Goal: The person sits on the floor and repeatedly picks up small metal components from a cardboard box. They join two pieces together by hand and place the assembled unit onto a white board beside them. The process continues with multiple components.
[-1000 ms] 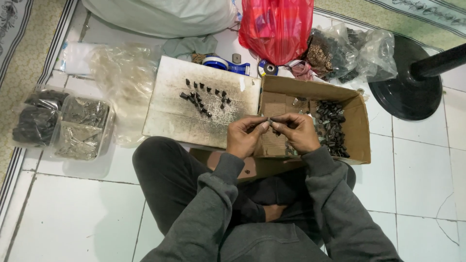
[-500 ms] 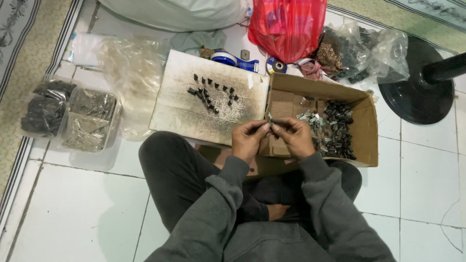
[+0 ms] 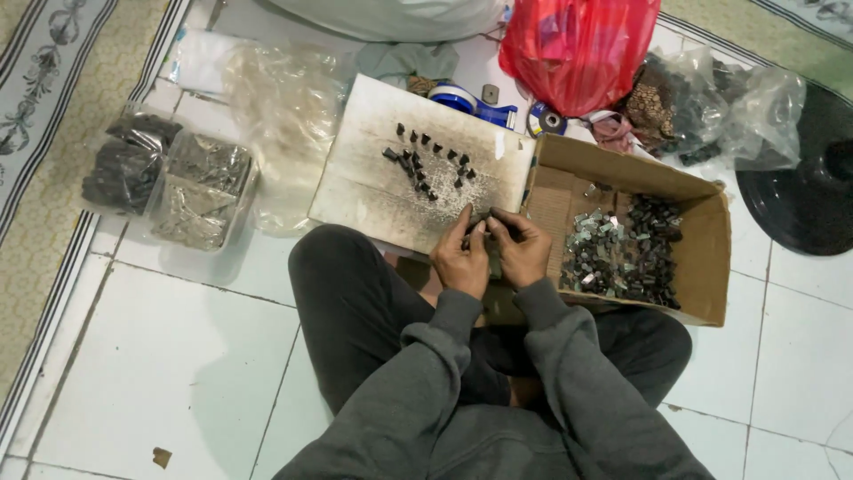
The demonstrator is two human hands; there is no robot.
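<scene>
I sit cross-legged on a tiled floor. My left hand (image 3: 460,258) and my right hand (image 3: 520,249) meet over the near edge of a dusty flat board (image 3: 373,187), fingertips pinched together on a small dark part (image 3: 484,220). Several small black parts (image 3: 426,160) stand in rows on the board. To my right an open cardboard box (image 3: 693,293) holds a heap of small dark and silvery pieces (image 3: 622,253). What exactly sits between my fingers is too small to tell.
Clear plastic bags of dark parts (image 3: 124,169) and grey metal bits (image 3: 200,191) lie at left. A red plastic bag (image 3: 577,49), tape rolls (image 3: 475,102) and more bags (image 3: 711,98) sit behind. A black round stand base (image 3: 813,187) is at right.
The view has shifted so the scene sits further right and lower. My hands stay pinched together and have come over the board's near edge.
</scene>
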